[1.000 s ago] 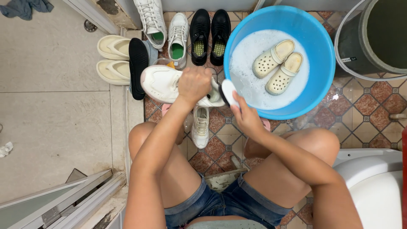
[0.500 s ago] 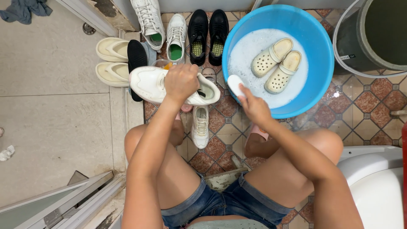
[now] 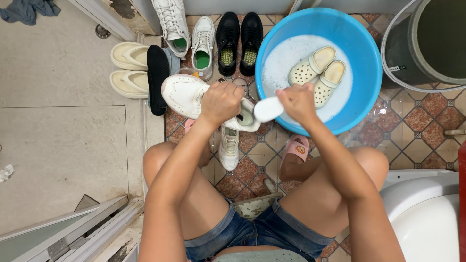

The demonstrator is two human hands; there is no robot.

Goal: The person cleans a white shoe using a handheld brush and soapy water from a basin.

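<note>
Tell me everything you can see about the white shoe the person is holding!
The white sneaker looks like smooth leather or plastic with a thick white sole. It is held in the air on its side, toe toward the cream sandals, heel toward the blue basin. The left hand grips it around the opening, hiding the middle. The right hand holds a white brush against its heel end.

A white sneaker (image 3: 187, 94) lies sideways, gripped at its collar in the left hand (image 3: 221, 102); a white brush (image 3: 268, 108), held by the right hand (image 3: 297, 102), meets its heel.
</note>
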